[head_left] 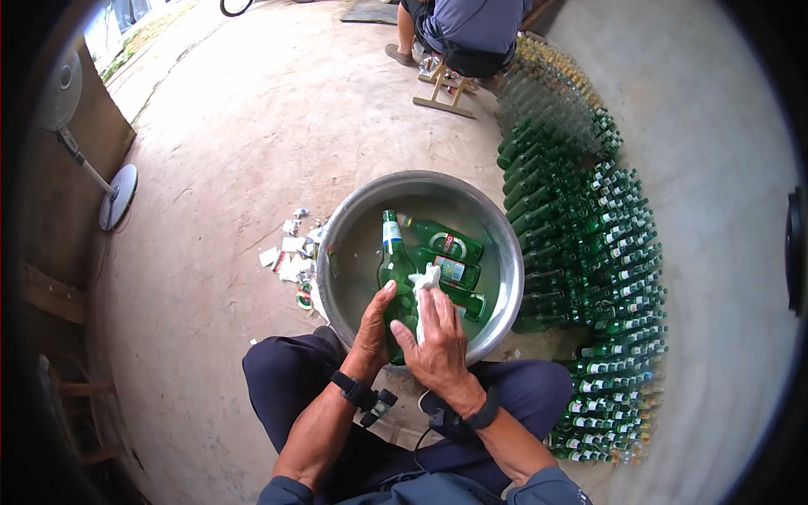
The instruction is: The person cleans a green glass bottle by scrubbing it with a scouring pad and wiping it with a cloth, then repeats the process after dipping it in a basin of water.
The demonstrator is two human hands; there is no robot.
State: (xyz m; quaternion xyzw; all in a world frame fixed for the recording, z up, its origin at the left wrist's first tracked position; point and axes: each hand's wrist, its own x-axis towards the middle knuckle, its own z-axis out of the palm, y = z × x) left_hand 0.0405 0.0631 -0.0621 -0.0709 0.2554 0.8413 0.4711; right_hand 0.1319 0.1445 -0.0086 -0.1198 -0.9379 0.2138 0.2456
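My left hand (370, 326) is wrapped round the lower part of a green glass bottle (394, 268), which tilts over the near side of a metal basin (335, 210). The bottle's neck carries a pale blue and white label and points away from me. My right hand (438, 341) holds a crumpled white cloth or paper (427, 282) against the bottle's right side. Several labelled green bottles (450, 269) lie in the cloudy water of the basin. My palms hide the bottle's base.
Torn labels and paper scraps (295, 265) litter the floor left of the basin. Stacked green bottles (581, 244) line the wall at right. Another person (475, 34) sits on a wooden stool (446, 93) at the back. A standing fan (119, 198) is at left.
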